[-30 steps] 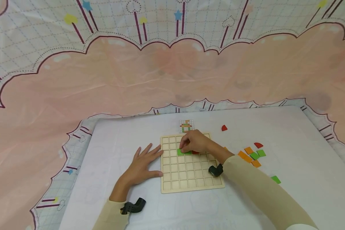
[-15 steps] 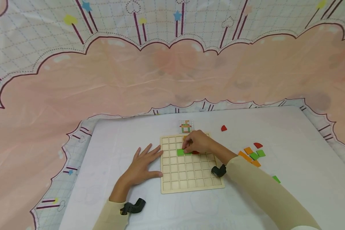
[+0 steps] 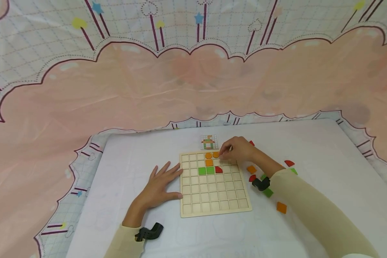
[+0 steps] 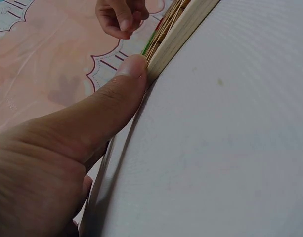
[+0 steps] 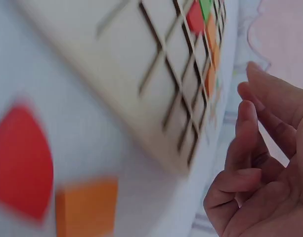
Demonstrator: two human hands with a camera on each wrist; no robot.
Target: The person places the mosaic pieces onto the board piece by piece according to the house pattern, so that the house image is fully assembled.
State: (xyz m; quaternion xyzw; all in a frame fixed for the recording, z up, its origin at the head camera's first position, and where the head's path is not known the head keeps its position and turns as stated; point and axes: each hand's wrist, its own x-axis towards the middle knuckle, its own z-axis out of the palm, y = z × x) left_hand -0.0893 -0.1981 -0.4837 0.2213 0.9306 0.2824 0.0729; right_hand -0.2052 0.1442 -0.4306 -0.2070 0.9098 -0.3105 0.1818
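Observation:
My left hand lies with spread, straight fingers against the left edge of a wooden grid board; its thumb touches the board's side in the left wrist view. Over the board's upper right corner is my right hand, fingers loosely bent. The right wrist view shows nothing between that hand's fingertips. Two green squares sit side by side in the grid, with a red quarter-circle to their right. Above them are an orange square and two rounded orange pieces.
A small printed pattern card lies beyond the board. Right of the board, several loose pieces are scattered, among them an orange square, a red quarter-circle and a green square. The right forearm hides some of them.
My right hand has left the green squares and moved up and to the right, uncovering the orange pieces and the red quarter-circle. The left hand has stayed in place.

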